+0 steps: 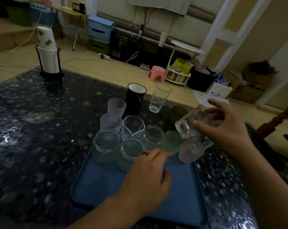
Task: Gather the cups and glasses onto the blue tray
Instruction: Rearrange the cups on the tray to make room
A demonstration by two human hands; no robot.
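Observation:
A blue tray [107, 187] lies on the dark patterned table. Several cups and glasses crowd its far end: clear jars [105, 142], a spouted clear glass [133, 128], frosted cups [111, 121], a green cup [171, 141] and a pink cup [191, 151]. My right hand [225, 126] grips a clear square glass [189, 126], tilted above the tray's far right corner. My left hand [148, 176] hovers over the tray, its index finger touching the green cup's base. A black mug [135, 96] and a tall clear glass [159, 97] stand on the table beyond the tray.
A stack of paper cups in a black wire holder [48, 60] stands at the table's far left corner. The table edge runs behind the mug, with floor, a pink stool [157, 73] and storage boxes beyond. A dark wooden chair [280, 119] sits at right.

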